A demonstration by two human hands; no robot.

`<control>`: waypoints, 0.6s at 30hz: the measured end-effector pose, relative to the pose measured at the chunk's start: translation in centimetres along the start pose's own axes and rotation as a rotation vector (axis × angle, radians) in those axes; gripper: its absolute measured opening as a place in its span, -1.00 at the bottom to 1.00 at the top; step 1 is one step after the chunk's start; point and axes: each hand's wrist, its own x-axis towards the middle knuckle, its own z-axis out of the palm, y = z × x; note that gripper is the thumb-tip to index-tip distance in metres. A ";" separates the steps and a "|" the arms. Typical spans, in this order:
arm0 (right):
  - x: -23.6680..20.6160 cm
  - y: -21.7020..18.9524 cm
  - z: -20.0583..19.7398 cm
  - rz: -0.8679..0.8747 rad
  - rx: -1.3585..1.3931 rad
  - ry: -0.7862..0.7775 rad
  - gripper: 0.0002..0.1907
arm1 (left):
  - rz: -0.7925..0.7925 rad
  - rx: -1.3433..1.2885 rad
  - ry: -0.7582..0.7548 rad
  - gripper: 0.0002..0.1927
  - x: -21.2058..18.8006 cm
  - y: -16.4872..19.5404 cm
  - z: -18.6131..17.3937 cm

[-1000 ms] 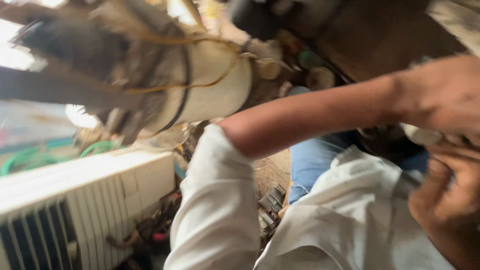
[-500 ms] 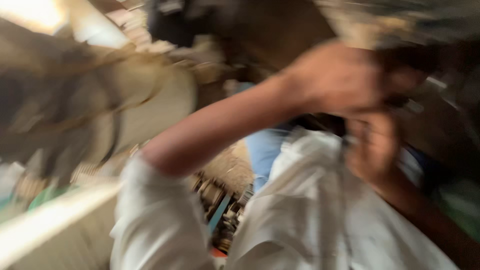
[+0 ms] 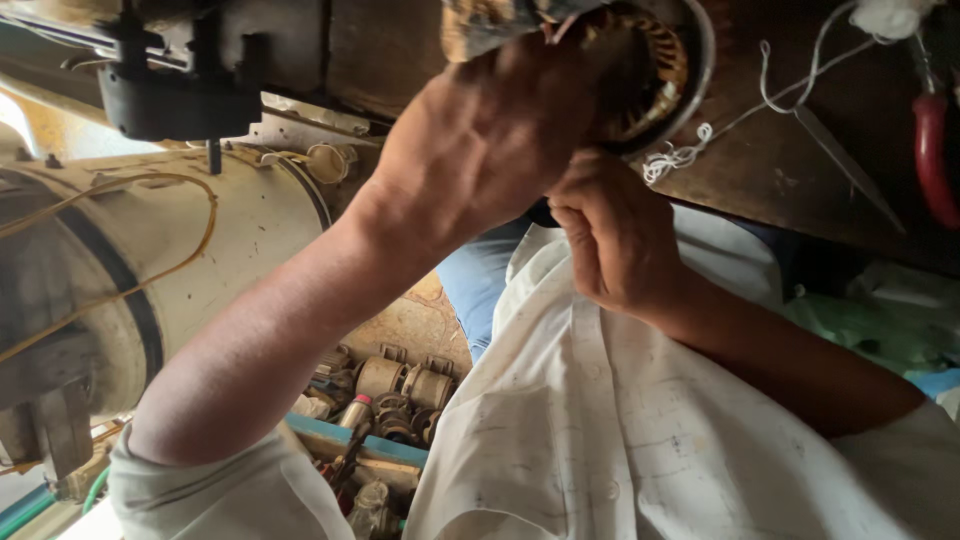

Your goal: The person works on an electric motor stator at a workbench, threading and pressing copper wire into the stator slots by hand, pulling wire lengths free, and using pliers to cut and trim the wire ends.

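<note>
Fingers (image 3: pixel 590 225) of right hand (image 3: pixel 615 240) curled shut, apparently pinching fine wire, can't confirm. Left hand (image 3: pixel 480 140) clamps motor stator (image 3: pixel 650 75) at near edge of desk (image 3: pixel 780 170). Stator likely heavy, rigid; grip steel rim, copper windings look fragile.

No labels, signs or screens in view. Only package-like items: crumpled pale green plastic bag (image 3: pixel 880 325) at right, below dark bench edge, beside white sleeve; blue-edged open tray (image 3: pixel 352 442) low at centre-left, holding small metal parts. Whether bag holds anything cannot be told. No printing visible on either.
</note>
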 end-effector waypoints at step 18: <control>-2.4 2.2 -0.1 -0.026 0.082 -0.061 -0.87 | -0.352 -0.639 0.048 -0.91 1.2 2.0 0.5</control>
